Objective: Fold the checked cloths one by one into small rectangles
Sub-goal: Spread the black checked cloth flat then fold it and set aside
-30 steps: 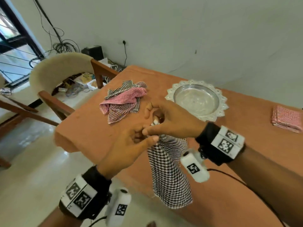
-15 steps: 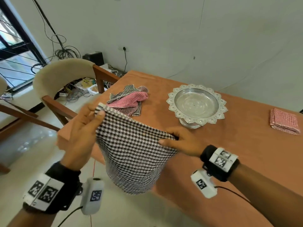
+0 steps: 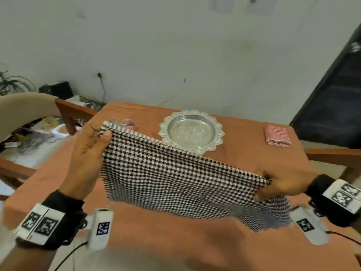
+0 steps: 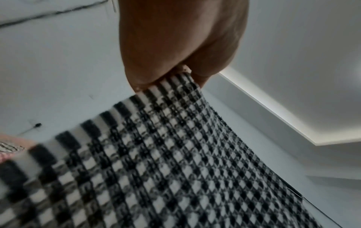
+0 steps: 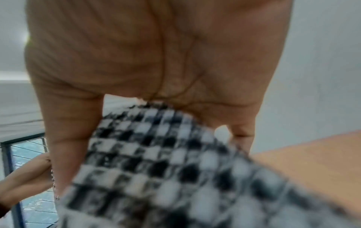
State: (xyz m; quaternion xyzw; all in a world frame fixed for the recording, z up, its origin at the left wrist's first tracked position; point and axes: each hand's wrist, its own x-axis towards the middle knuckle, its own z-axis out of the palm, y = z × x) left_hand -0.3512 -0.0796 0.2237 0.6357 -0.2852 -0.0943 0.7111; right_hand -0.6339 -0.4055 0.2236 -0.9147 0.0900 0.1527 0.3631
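The black-and-white checked cloth point(image 3: 175, 178) hangs spread in the air above the orange-covered table point(image 3: 244, 153), its striped top hem stretched taut from about ten o'clock down to four o'clock. The left hand point(image 3: 86, 159) pinches the upper corner between thumb and fingers; the right hand point(image 3: 283, 182) pinches the lower corner, fingers curled into the fabric. The step in hand looks like laying the cloth flat before its first fold. To do it well, level the two corners first — the right sits lower — and keep the hem tight so the fringed bottom edge lands straight. Set it down short of the scalloped metal tray point(image 3: 191, 132) at twelve o'clock. One folded red checked cloth point(image 3: 277, 134) lies at two o'clock — more crumpled cloths point(image 3: 125, 122) wait behind the left hand.
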